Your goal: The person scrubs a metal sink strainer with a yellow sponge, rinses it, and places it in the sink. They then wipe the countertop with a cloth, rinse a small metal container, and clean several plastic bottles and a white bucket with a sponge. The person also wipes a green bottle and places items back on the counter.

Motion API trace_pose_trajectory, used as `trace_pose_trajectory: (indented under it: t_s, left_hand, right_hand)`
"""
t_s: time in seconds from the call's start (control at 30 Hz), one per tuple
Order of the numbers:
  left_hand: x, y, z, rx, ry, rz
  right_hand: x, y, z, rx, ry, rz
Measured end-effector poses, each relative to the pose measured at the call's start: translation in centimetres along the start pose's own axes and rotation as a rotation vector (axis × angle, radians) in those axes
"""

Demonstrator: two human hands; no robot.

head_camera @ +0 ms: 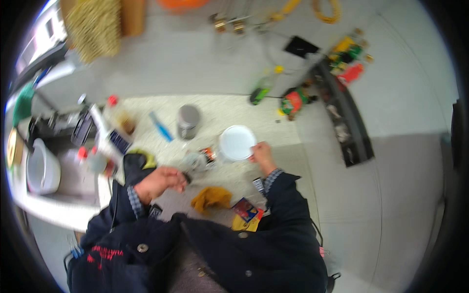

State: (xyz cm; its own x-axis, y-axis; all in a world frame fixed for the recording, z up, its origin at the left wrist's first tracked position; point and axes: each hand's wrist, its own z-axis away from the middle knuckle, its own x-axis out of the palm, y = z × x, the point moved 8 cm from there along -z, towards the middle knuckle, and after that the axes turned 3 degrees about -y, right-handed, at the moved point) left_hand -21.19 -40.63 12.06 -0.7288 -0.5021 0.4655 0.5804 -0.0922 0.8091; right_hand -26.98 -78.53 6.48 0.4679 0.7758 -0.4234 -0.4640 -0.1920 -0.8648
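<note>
Before me on the pale countertop (234, 104) stands a round white plastic tub (238, 142). My right hand (262, 155) pinches its right edge between thumb and fingers. To the left, my left hand (163, 182) hovers over the counter with curled fingers. A small dark piece (187, 177) shows at its fingertips; blur hides whether it is held. Between the hands lies a clear container with an orange and black label (207, 155). Nearer my body are a crumpled mustard-coloured cloth (211, 199), a blue and red packet (246, 210) and a yellow packet (244, 222).
A grey canister (188, 122) and a blue-handled tool (161, 127) lie beyond. A red-capped bottle (122, 116) stands near the sink (78, 183), which holds a whitish bucket (43, 168). On the right are a green-labelled bottle (262, 89) and a long black rack (361, 141).
</note>
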Motion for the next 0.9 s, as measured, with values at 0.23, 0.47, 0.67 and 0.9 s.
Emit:
trace_pose_trajectory:
  t_s: [0.23, 0.47, 0.67, 0.9]
  left_hand:
    - [-2.4, 0.3, 8.0, 0.076, 0.040, -0.110]
    - [-9.3, -3.9, 18.3, 0.080, 0.474, 0.128]
    - [-19.8, -2.1, 25.4, 0.523, 1.440, -0.387]
    - [-22.4, 2.0, 23.9, 0.486, 1.232, -0.797]
  right_hand:
    - [0.3, -1.3, -1.1, -0.104, -0.033, 0.230]
    - [4.8, -16.5, 8.4, -0.748, 0.239, 0.612]
    - [28.3, -23.1, 19.6, -1.168, -0.534, 0.207]
    - [39.3, -22.6, 24.0, -0.919, -0.747, -0.093]
